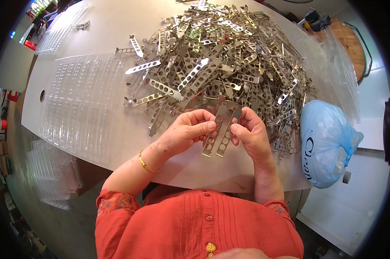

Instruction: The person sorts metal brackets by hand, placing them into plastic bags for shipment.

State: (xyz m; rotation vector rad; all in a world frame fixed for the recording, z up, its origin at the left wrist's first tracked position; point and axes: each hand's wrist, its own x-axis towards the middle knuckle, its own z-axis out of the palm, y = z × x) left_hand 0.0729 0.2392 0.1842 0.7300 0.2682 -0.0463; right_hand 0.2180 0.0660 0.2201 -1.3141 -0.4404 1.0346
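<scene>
My left hand (187, 130) is closed, with thumb and fingers pinching a flat metal slot bracket (208, 146) that has a row of round holes. My right hand (254, 134) pinches a second slot bracket (223, 143) of the same kind. Both brackets are held side by side and slightly slanted, their bent lower ends toward my body. Just beyond my fingers lies a large heap of similar metal brackets (229, 56), shiny and tangled in all directions.
A clear plastic compartment tray (76, 103) lies on the white table (130, 166) at left, with another tray (63, 28) behind it. More clear trays (54, 175) are stacked lower left. A tied blue plastic bag (326, 142) sits at right, near clear plastic sheets (339, 69).
</scene>
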